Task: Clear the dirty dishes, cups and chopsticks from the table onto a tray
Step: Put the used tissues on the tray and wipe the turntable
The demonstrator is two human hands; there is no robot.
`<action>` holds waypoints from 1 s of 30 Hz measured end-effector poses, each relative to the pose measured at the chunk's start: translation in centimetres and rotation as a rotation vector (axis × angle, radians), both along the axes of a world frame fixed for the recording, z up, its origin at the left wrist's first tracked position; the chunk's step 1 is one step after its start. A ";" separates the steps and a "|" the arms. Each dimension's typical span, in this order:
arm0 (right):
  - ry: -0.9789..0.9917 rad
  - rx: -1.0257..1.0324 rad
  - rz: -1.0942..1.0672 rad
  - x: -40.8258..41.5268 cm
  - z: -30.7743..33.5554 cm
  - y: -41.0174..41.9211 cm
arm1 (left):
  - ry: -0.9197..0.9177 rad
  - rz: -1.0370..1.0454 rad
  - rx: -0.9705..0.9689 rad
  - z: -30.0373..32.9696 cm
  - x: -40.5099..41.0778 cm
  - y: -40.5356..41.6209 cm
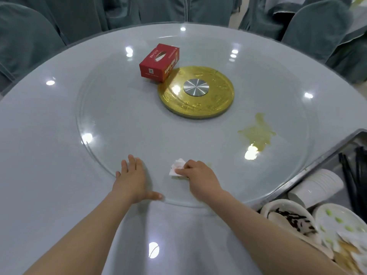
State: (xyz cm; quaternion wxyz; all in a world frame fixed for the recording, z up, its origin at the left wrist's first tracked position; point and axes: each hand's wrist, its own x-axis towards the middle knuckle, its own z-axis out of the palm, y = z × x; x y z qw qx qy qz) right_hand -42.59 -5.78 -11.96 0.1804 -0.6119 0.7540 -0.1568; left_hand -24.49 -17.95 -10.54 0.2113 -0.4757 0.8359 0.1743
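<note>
My left hand (133, 178) lies flat with spread fingers on the near rim of the glass turntable (111, 120). My right hand (196, 172) pinches a crumpled, stained white tissue (177, 167) against the glass. A metal tray (309, 169) sits at the right edge of the table. It holds a stack of white cups (317, 185) lying on its side, black chopsticks (351, 171), a white bowl with dark scraps (288, 217) and a white plate with green bits (339, 219).
A red tissue box (158, 62) stands on the turntable beside the gold hub (196, 94). A yellowish spill (257, 132) spreads on the glass to the right. Grey covered chairs (29, 36) ring the far side of the round table.
</note>
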 end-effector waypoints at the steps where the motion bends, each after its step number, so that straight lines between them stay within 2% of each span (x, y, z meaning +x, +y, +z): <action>1: -0.013 -0.012 0.001 0.7 0.0 0.5 | -0.003 -0.006 0.001 0.0 0.1 -0.2; 15: 0.097 -0.091 -0.026 5.6 2.5 5.9 | -0.027 -0.077 0.024 0.6 1.2 -2.8; 20: 0.185 -0.136 -0.007 4.1 2.3 5.4 | -0.027 -0.086 0.030 0.5 1.3 -2.7; 23: 0.204 -0.163 -0.130 2.0 1.9 3.4 | -0.009 -0.086 0.033 0.4 1.5 -2.7; 26: 0.209 -0.106 -0.312 -1.3 1.9 0.8 | 0.001 -0.088 0.039 0.5 1.6 -2.9; 30: 0.238 -0.130 -0.301 -4.2 2.6 -1.9 | -0.002 -0.103 0.044 0.5 1.8 -3.4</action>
